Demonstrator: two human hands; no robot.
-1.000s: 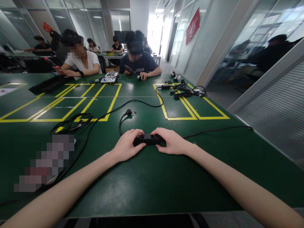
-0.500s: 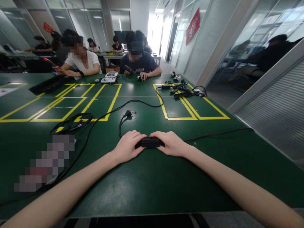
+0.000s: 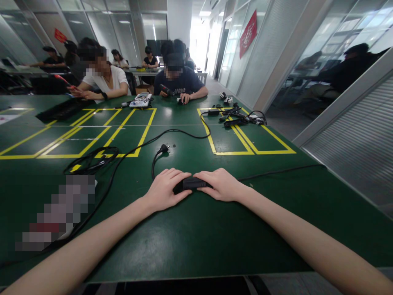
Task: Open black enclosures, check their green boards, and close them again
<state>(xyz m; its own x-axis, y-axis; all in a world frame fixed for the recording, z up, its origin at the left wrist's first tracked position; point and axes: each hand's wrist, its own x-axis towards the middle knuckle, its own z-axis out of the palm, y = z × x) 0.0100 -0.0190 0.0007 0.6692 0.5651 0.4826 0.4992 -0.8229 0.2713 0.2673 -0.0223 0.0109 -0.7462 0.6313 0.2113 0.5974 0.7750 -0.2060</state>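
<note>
The left hand (image 3: 166, 187) is curled partway closed, thumb and fingers pinching the left end of a small black power adapter (image 3: 195, 183). The right hand (image 3: 221, 185) grips the other end the same way, so the adapter sits between the two, at the near middle of the green table (image 3: 178, 241). Whether it touches the tabletop is hard to tell. A short cord bends up beyond the left hand to a black plug (image 3: 165, 148) with its prongs facing right, and another black cord (image 3: 282, 169) stretches from behind the right hand toward the table's right edge. Left of the hands lie a coiled cable (image 3: 92, 162) and a pixelated, pale, oblong object (image 3: 61, 211). Farther back, a second adapter (image 3: 214, 112) and a heap of black cables (image 3: 242, 116) lie over yellow tape (image 3: 233, 153) outlines. Across the table, a person in a dark shirt (image 3: 181, 84) sits beside a white device (image 3: 141, 100).
</note>
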